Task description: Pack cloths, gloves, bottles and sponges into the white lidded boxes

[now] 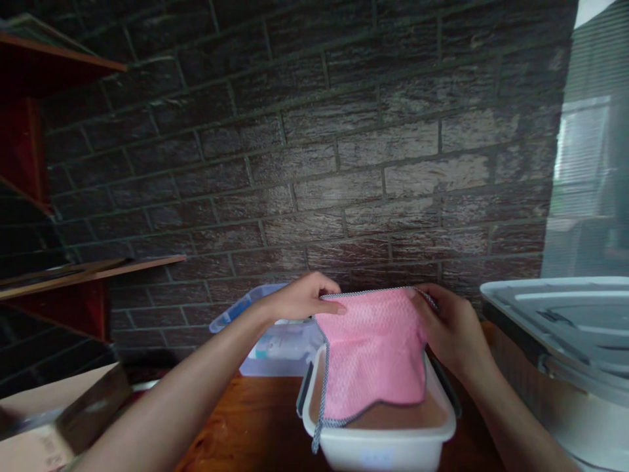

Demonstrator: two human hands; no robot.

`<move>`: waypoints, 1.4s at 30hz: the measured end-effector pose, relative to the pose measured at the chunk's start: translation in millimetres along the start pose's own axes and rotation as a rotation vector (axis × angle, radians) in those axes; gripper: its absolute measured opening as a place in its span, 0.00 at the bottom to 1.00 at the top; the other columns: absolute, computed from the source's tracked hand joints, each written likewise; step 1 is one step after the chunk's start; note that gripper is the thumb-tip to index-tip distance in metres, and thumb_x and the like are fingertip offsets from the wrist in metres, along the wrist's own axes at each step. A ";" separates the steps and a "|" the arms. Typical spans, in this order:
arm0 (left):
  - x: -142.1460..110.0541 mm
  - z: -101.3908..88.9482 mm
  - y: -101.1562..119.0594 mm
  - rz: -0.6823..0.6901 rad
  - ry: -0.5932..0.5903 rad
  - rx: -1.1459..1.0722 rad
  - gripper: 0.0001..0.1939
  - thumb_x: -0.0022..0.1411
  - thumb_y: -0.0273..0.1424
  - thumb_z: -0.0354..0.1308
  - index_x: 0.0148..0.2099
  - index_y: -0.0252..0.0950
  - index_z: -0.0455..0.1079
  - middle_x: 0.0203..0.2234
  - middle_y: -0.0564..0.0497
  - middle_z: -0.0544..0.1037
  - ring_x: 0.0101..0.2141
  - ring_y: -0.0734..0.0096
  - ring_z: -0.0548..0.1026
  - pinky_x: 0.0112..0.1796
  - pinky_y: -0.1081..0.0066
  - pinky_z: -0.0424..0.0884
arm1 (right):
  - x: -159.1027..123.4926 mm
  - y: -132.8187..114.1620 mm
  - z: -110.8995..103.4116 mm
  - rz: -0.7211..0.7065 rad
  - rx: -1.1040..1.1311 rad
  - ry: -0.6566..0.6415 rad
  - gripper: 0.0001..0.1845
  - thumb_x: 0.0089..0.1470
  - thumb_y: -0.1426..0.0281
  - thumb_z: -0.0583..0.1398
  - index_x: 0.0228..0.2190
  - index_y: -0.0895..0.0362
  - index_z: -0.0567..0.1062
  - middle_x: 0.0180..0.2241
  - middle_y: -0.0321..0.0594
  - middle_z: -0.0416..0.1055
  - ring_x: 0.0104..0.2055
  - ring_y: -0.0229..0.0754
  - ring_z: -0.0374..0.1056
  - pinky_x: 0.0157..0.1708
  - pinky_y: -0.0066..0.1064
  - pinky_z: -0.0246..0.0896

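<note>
A pink cloth (376, 354) with a dark-and-white checked edging is stretched between my hands. My left hand (307, 298) pinches its upper left corner between thumb and fingers. At the upper right corner, my right hand (447, 321) grips the edge, its fingertips partly behind the fabric. The cloth hangs down in front of and over a white plastic box (383, 446) with dark side clips, and a corner loop dangles over the near rim. Inside the box a brownish surface shows below the cloth; the rest of its inside is hidden.
Behind the white box stands a translucent bluish container (280, 351) with a bottle-like item inside. A large lidded storage bin (565, 341) is at the right. An open cardboard box (59, 419) sits at the left on the wooden table (226, 426), under red-edged shelves (93, 265). A dark brick wall (314, 164) rises behind.
</note>
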State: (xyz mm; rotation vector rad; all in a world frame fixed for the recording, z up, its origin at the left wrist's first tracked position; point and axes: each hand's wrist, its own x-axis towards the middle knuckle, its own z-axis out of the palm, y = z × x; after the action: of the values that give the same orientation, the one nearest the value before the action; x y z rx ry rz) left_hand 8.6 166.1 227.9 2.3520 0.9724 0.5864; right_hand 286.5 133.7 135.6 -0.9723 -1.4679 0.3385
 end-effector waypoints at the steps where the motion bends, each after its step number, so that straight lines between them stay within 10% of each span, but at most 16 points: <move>1: -4.6 -1.0 -7.9 -0.016 0.012 -0.043 0.17 0.58 0.43 0.67 0.28 0.33 0.76 0.20 0.57 0.67 0.23 0.75 0.61 0.25 0.74 0.52 | -1.7 3.2 -2.3 0.027 0.082 0.060 0.14 0.60 0.57 0.63 0.37 0.55 0.78 0.31 0.38 0.78 0.33 0.43 0.72 0.31 0.29 0.61; 16: -31.8 -1.4 -28.1 -0.054 0.340 -0.337 0.16 0.66 0.42 0.61 0.39 0.33 0.78 0.31 0.48 0.80 0.32 0.70 0.76 0.35 0.71 0.70 | -2.6 13.7 5.5 0.371 0.738 0.275 0.12 0.48 0.60 0.72 0.30 0.55 0.83 0.27 0.38 0.77 0.27 0.41 0.69 0.26 0.30 0.65; 42: -9.4 -42.8 -18.4 0.070 0.555 -0.180 0.16 0.65 0.42 0.64 0.40 0.31 0.75 0.27 0.50 0.77 0.26 0.75 0.77 0.28 0.76 0.76 | 26.4 -20.5 -10.0 -0.037 0.347 0.446 0.11 0.50 0.64 0.72 0.33 0.59 0.86 0.25 0.37 0.74 0.26 0.34 0.62 0.29 0.32 0.55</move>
State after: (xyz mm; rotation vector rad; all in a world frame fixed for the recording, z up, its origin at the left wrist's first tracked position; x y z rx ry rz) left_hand -31.1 183.1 247.9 2.1047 1.0123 1.3434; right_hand 292.0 137.2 169.9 -0.6842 -0.9798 0.3124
